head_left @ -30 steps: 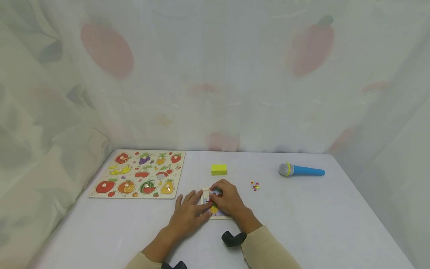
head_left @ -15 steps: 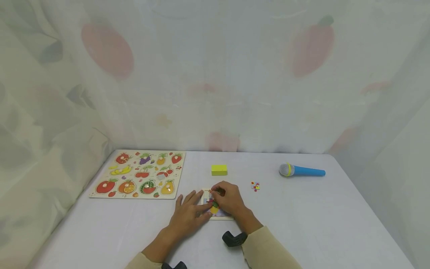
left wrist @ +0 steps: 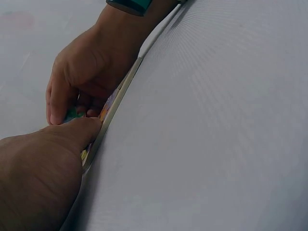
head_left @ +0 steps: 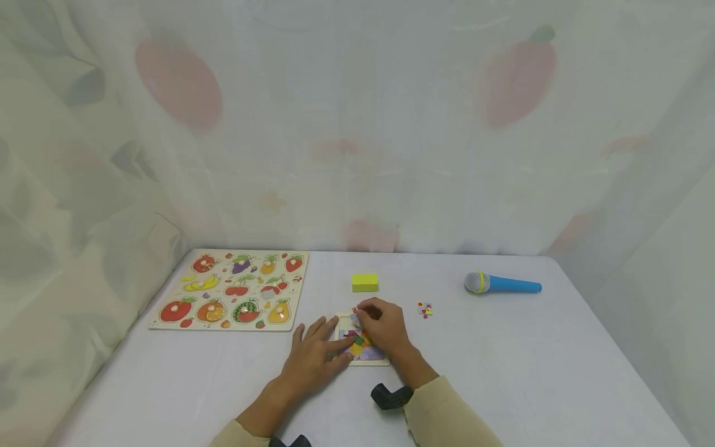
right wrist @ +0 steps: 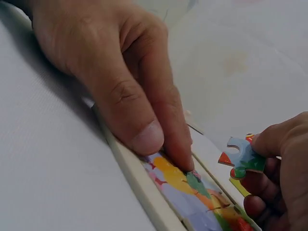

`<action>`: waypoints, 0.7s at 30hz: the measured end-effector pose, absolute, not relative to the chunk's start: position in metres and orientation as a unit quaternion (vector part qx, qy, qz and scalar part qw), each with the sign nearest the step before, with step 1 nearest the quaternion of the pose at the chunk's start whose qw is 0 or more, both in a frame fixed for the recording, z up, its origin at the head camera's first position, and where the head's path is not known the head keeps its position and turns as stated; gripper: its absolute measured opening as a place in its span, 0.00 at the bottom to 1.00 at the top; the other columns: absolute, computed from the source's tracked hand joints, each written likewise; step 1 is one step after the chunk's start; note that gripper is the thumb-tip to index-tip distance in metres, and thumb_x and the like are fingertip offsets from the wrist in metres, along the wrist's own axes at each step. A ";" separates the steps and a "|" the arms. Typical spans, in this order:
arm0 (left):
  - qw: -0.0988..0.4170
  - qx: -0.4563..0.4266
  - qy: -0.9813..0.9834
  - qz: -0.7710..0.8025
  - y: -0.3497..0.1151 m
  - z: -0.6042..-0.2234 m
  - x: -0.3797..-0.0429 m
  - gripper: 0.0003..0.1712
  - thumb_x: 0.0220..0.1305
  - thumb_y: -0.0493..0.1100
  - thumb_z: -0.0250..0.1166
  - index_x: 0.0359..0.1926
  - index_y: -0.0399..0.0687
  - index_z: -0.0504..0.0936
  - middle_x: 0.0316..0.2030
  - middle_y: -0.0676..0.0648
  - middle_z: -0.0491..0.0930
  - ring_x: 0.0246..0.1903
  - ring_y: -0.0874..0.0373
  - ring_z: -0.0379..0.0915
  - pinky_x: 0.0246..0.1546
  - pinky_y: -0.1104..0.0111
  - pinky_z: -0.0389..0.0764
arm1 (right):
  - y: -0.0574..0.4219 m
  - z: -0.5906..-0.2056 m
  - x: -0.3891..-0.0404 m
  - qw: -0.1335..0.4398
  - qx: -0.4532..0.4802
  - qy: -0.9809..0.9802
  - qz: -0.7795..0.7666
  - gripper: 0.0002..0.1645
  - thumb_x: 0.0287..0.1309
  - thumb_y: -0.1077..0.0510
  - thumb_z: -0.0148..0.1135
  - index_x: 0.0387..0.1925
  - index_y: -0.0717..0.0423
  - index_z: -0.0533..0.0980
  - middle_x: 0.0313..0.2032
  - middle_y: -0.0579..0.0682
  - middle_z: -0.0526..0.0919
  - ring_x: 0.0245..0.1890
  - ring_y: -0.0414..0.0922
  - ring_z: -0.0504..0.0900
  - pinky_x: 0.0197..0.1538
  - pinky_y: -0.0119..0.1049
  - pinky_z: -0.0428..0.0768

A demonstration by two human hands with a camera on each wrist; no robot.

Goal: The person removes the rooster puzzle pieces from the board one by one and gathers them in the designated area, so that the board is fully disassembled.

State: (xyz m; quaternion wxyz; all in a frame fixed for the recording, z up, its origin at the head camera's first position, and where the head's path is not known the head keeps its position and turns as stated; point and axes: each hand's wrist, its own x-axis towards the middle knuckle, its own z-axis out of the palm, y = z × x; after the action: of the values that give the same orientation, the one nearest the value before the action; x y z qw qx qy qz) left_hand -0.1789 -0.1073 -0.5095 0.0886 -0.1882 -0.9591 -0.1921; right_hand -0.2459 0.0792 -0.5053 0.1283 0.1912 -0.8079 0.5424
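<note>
With fingers point(right wrist: 278, 137) of the right hand point(head_left: 386, 327) closed together, pinching a puzzle piece point(right wrist: 249, 159) (light blue, bits of red and green), held tilted over the far part of the small puzzle board point(right wrist: 137, 185). With the left hand point(head_left: 314, 354) fairly straight and spread, holding nothing, resting thumb and index finger on the board. Beyond on the white surface point(head_left: 503, 372), a yellow block point(head_left: 365, 283); rightward, a loose puzzle piece point(head_left: 425, 309), then a blue microphone point(head_left: 508, 284); leftward, a fruit board point(head_left: 162, 325).
</note>
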 end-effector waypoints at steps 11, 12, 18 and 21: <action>0.088 -0.191 -0.957 -0.199 -0.106 -0.509 -0.178 0.20 0.61 0.64 0.61 0.53 0.70 0.84 0.67 0.47 0.66 0.67 0.42 0.53 0.60 0.34 0.44 | 0.102 -0.477 -0.245 0.104 0.107 -0.766 0.625 0.04 0.59 0.59 0.67 0.34 0.54 0.84 0.34 0.46 0.84 0.36 0.45 0.80 0.42 0.34 0.79; 0.089 -0.191 -0.957 -0.200 -0.106 -0.509 -0.178 0.20 0.61 0.64 0.62 0.53 0.70 0.84 0.67 0.47 0.66 0.67 0.42 0.53 0.60 0.34 0.44 | 0.105 -0.474 -0.244 0.105 0.102 -0.764 0.628 0.04 0.58 0.59 0.67 0.34 0.55 0.84 0.34 0.46 0.84 0.36 0.45 0.80 0.42 0.34 0.80; 0.095 -0.192 -0.956 -0.202 -0.107 -0.510 -0.179 0.20 0.61 0.63 0.62 0.53 0.69 0.84 0.67 0.47 0.66 0.68 0.42 0.53 0.61 0.35 0.43 | 0.131 -0.463 -0.242 0.102 0.078 -0.756 0.642 0.04 0.58 0.58 0.67 0.34 0.54 0.84 0.34 0.48 0.84 0.34 0.48 0.81 0.37 0.36 0.81; 0.096 -0.192 -0.957 -0.197 -0.108 -0.512 -0.179 0.20 0.61 0.63 0.62 0.53 0.70 0.84 0.67 0.47 0.66 0.68 0.43 0.53 0.61 0.35 0.44 | 0.145 -0.459 -0.241 0.096 0.069 -0.751 0.650 0.05 0.58 0.58 0.67 0.35 0.55 0.84 0.34 0.50 0.84 0.35 0.49 0.81 0.38 0.37 0.81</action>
State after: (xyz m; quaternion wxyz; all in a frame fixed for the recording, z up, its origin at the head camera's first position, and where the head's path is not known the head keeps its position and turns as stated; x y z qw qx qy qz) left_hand -0.1792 -0.1080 -0.5119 0.0956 -0.1923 -0.9565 -0.1972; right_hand -0.2411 0.1451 -0.4594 0.0965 0.0687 -0.7506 0.6500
